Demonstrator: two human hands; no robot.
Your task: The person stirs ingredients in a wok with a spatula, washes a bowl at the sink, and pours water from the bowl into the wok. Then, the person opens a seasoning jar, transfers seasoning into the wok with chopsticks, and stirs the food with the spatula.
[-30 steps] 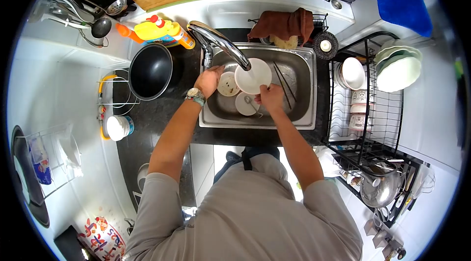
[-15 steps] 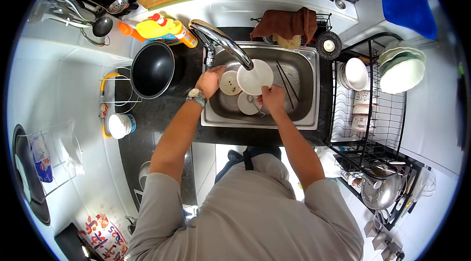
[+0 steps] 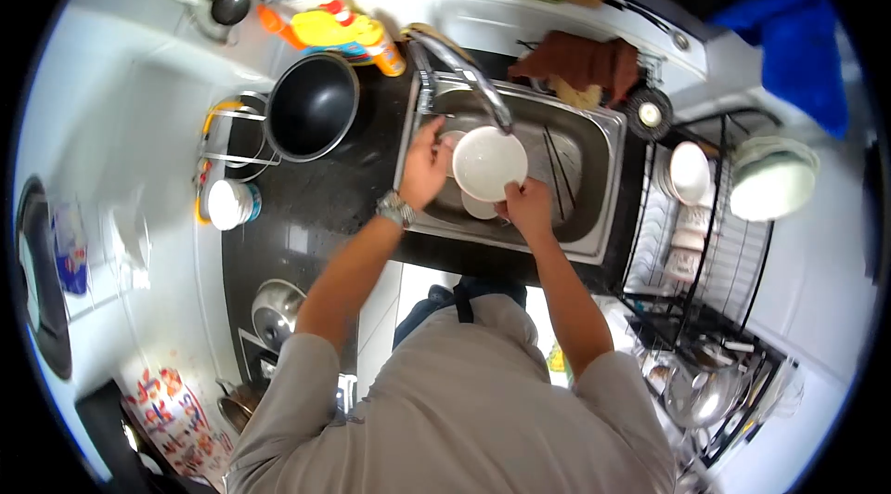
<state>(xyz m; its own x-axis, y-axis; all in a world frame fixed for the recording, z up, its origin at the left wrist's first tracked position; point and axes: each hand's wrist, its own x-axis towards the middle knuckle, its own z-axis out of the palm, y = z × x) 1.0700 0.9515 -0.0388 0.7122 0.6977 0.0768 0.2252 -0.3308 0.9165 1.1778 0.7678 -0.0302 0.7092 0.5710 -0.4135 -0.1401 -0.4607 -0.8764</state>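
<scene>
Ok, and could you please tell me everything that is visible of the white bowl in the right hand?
The white bowl is round and smooth, ceramic by its look, with a pale interior. It is held above the sink, opening turned mostly towards the camera. The right grip pinches its near rim. The tap's spout ends close to its far rim; whether they touch is unclear. Blur hides whether water is inside.

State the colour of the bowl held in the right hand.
The bowl is white; the head view shows it best.
</scene>
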